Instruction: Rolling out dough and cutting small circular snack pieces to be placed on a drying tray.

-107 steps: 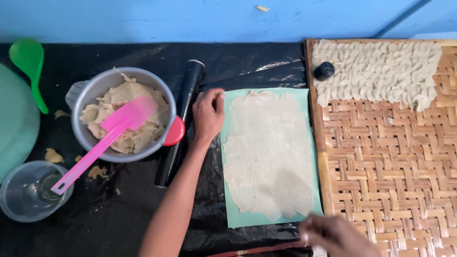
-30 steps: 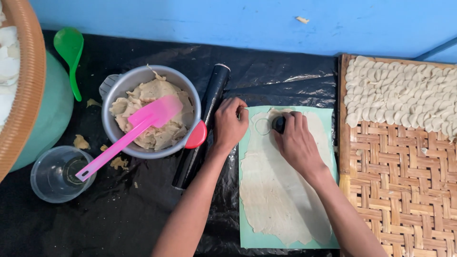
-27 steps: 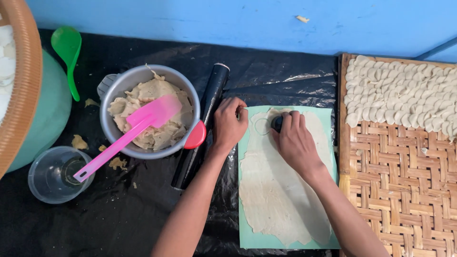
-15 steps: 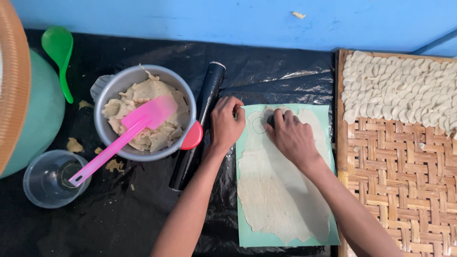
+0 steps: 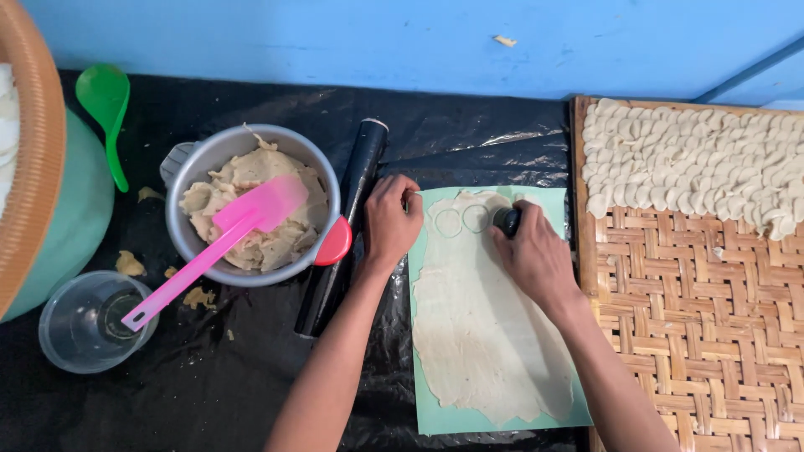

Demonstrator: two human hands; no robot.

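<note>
The right hand (image 5: 536, 255) grips a small dark round cutter (image 5: 506, 219) pressed into the rolled dough sheet (image 5: 481, 335); two circles now show left of it, against one before. The left hand (image 5: 392, 219) stays flat, open, on the sheet's left edge.

Soft, even daylight fills the head view, bright enough that colours read cleanly and nothing is blown out. The light seems to fall from above and slightly from the far edge of the desk, since shadows are short and faint: a thin dark rim shows under the metal bowl (image 5: 251, 213) and beside the rolling pin (image 5: 343, 226). The black plastic sheet (image 5: 469, 142) carries pale streaks of glare along its creases near the far edge. Focus is sharp across the middle; the dough sheet (image 5: 481, 335) and woven tray (image 5: 703, 335) show fine texture. The left edge bends slightly with lens curvature, and the basket rim (image 5: 38, 167) there looks a little soft.
</note>
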